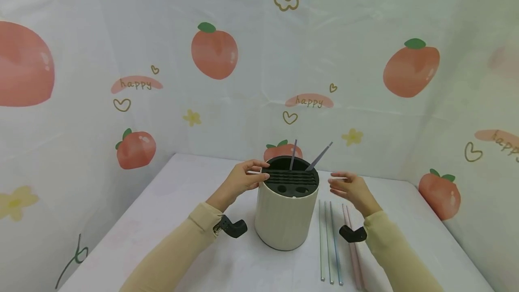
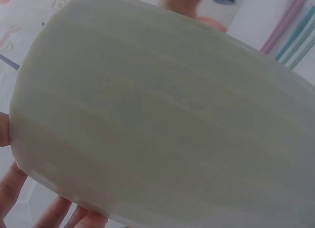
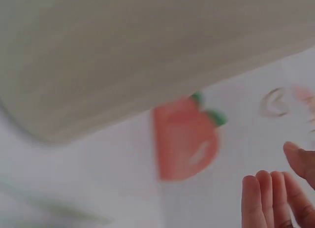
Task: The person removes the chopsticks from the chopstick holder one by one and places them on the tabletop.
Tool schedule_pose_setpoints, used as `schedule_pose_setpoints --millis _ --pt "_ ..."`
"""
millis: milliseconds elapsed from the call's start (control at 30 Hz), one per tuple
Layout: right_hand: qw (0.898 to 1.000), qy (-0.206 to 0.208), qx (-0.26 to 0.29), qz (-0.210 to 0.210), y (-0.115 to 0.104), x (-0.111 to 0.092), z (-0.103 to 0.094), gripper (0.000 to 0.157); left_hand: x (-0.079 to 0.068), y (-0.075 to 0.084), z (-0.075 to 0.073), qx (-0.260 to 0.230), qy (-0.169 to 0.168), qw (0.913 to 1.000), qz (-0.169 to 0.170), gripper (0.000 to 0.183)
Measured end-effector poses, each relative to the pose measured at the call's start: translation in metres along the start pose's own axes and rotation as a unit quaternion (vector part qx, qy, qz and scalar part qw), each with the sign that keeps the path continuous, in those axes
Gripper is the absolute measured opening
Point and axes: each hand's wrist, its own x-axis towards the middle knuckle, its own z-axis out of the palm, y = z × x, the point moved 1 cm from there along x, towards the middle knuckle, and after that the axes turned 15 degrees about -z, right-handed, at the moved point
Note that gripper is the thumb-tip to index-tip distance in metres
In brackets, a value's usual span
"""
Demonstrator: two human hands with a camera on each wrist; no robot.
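A cream cylindrical utensil holder (image 1: 286,217) with a black slotted top (image 1: 293,178) stands upright on the table. Two purple chopsticks (image 1: 319,156) stick up from its rear opening, leaning apart. At the holder's left, my left hand (image 1: 242,178) holds the rim, thumb over the black top's edge; the left wrist view has its fingers (image 2: 55,211) along the holder's side (image 2: 162,114). My right hand (image 1: 351,188) hovers just right of the holder, above the table, holding nothing. Its fingers (image 3: 266,198) are extended in the right wrist view, apart from the holder wall (image 3: 147,55).
Several thin chopsticks, green and blue (image 1: 331,247) and pink (image 1: 353,251), lie lengthwise on the white table (image 1: 162,229) right of the holder, the pink ones partly under the right wrist. A fruit-printed curtain (image 1: 243,116) closes off the back and sides.
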Motion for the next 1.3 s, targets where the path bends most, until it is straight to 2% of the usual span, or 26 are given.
schedule_pose_setpoints --millis 133,233,333,567,1000,1133,1300 --pt "0.993 0.004 0.091 -0.079 -0.037 0.006 0.006 0.019 0.000 0.000 -0.001 -0.001 0.003 1.0000 -0.003 0.034" --pt "0.981 0.007 0.146 -0.124 -0.053 0.010 0.014 0.020 0.000 0.001 -0.001 -0.009 0.001 0.9998 -0.015 0.034" --pt "0.974 -0.004 0.170 -0.152 -0.058 0.013 0.021 0.024 0.000 0.001 -0.001 -0.010 0.001 0.9997 -0.022 0.035" --pt "0.964 -0.017 0.190 -0.185 -0.050 0.017 0.034 0.030 0.001 0.000 0.001 -0.014 -0.006 0.9998 -0.016 0.037" --pt "0.959 -0.012 0.179 -0.220 -0.047 0.020 0.039 0.029 0.003 -0.001 0.001 -0.011 -0.003 0.9998 -0.013 0.034" --pt "0.949 -0.002 0.182 -0.256 -0.061 0.024 0.037 0.028 0.002 -0.001 0.001 -0.011 -0.004 0.9998 -0.015 0.035" --pt "0.930 0.023 0.205 -0.305 -0.099 0.029 0.026 0.027 0.002 0.000 0.001 -0.012 -0.004 0.9997 -0.021 0.035"
